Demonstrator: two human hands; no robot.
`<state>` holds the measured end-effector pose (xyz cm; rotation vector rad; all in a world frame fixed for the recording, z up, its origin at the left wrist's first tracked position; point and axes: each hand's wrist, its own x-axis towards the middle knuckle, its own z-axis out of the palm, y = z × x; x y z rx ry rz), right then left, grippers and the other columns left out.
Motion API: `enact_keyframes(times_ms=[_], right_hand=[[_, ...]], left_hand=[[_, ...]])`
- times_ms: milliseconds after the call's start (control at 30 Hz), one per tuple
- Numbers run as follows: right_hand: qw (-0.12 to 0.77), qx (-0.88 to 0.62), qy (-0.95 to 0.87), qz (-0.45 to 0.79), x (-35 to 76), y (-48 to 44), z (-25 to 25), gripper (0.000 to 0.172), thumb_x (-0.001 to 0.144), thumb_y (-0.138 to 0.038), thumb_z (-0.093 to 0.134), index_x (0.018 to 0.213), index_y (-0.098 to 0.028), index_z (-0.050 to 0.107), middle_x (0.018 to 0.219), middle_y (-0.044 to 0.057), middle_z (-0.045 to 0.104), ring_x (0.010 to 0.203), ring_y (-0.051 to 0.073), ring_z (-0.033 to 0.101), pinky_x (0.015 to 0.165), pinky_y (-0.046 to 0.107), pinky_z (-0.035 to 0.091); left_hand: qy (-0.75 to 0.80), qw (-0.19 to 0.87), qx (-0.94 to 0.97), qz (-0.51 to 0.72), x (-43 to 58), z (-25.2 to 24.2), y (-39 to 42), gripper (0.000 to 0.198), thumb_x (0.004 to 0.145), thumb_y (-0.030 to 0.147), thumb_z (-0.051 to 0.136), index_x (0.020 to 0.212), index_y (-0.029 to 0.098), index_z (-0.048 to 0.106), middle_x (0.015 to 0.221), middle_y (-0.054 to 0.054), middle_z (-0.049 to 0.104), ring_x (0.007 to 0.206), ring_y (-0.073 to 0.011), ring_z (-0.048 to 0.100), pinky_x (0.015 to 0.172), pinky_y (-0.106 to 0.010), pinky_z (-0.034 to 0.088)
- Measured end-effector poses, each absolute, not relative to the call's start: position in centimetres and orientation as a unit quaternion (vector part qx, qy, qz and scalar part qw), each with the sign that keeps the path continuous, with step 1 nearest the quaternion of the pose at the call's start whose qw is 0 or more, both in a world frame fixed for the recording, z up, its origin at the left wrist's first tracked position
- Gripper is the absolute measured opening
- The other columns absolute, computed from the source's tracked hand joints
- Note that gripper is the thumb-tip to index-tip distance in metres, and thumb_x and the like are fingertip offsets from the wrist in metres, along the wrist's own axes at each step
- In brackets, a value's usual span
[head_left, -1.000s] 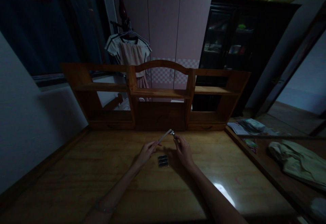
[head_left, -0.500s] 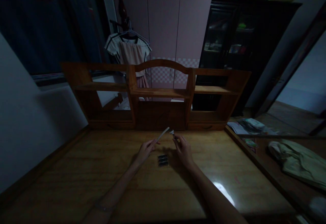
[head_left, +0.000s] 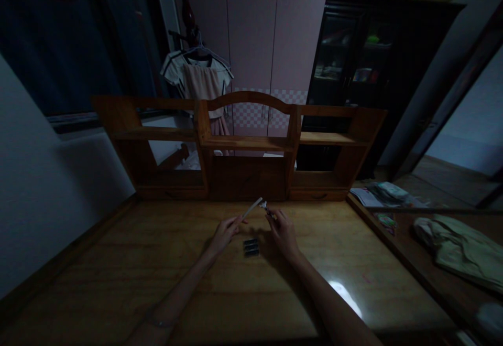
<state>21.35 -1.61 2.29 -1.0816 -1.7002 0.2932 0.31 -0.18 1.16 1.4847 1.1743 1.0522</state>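
Observation:
My left hand (head_left: 225, 233) is closed on the lower end of a thin pale stick-like handle (head_left: 251, 208) that points up and to the right. My right hand (head_left: 281, 230) pinches a small metal piece (head_left: 264, 205) right at the handle's upper tip. Both hands hover over the wooden desk (head_left: 157, 262). A small dark pack of several ribbed pieces (head_left: 251, 247) lies on the desk between my wrists. The room is dim and fine detail of the small parts is hard to read.
A wooden shelf unit (head_left: 243, 147) stands along the desk's far edge. Papers (head_left: 383, 195) and a folded pale garment (head_left: 459, 249) lie on a lower surface to the right. Clothes on a hanger (head_left: 198, 76), a pink wardrobe (head_left: 259, 36) and a dark cabinet (head_left: 353, 68) stand behind.
The metal piece came away from the handle's tip half a second ago and is now back close against it. Both hands have barely shifted.

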Motion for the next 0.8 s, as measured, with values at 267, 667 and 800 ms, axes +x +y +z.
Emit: enact_keyframes(times_ms=[267,667,800], right_hand=[[0.52,-0.464,-0.707,0.121,21.4,-1.5,2.15,0.022,0.092,-0.028,0.042,0.107,-0.022,0.058,0.099,0.007,0.058,0.086,0.02,0.057,0.074,0.031,0.046],[0.522,-0.448,-0.714,0.133,21.36,-1.51,2.0,0.023,0.093,-0.025,0.042,0.11,-0.023,0.056,0.101,0.006,0.057,0.09,0.02,0.055,0.077,0.03,0.044],[0.52,-0.455,-0.711,0.13,21.27,-1.57,1.93,0.022,0.092,-0.027,0.043,0.11,-0.022,0.057,0.099,0.006,0.057,0.087,0.019,0.056,0.073,0.029,0.045]], left_hand=[[0.472,0.481,0.613,0.413,0.62,1.79,-0.65,0.057,0.079,0.061,0.042,0.097,0.012,0.064,0.053,0.007,0.029,0.039,-0.0049,0.022,0.038,-0.018,0.012],[0.479,0.47,0.6,0.435,0.37,1.08,-0.07,0.062,0.077,0.066,0.04,0.094,0.012,0.064,0.052,0.007,0.027,0.039,-0.005,0.02,0.04,-0.019,0.013],[0.473,0.477,0.606,0.426,0.52,1.4,-0.34,0.057,0.079,0.062,0.041,0.094,0.012,0.064,0.052,0.006,0.028,0.04,-0.0051,0.021,0.04,-0.019,0.013]])
